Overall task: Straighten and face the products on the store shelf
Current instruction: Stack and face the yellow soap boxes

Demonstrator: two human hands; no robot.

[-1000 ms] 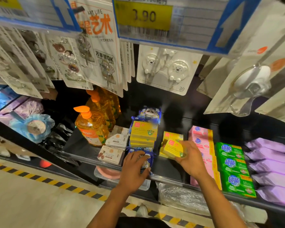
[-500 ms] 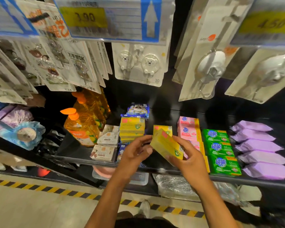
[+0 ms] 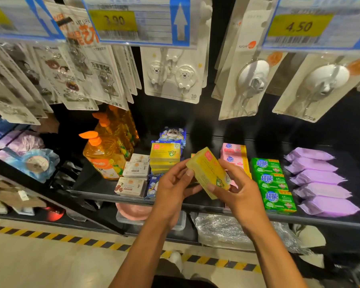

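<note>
The person holds a small yellow rectangular cardboard soap box (image 3: 208, 173) in both hands, lifted off and in front of the black metal store shelf (image 3: 87, 183). The box is tilted, its printed face turned up and its far end higher than its near end. The right hand (image 3: 240, 192) grasps the box's lower right part, thumb pressed on the printed face and fingers curled round the far side. The left hand (image 3: 172, 188) pinches the box's left end between thumb and curled fingertips.

On the shelf just behind the left hand stands a stack of matching yellow soap boxes (image 3: 164, 157), with blue printed packets (image 3: 173, 135) behind it. To the left lie small white and beige soap cartons (image 3: 133, 177) and orange pump bottles of liquid (image 3: 102, 156). To the right sit pink soap packs (image 3: 234, 151), then green soap packs (image 3: 272, 183), then purple wrapped pouches (image 3: 318, 181). Yellow price tags reading 3.90 (image 3: 114, 20) and 4.50 (image 3: 299, 26) hang above.
</note>
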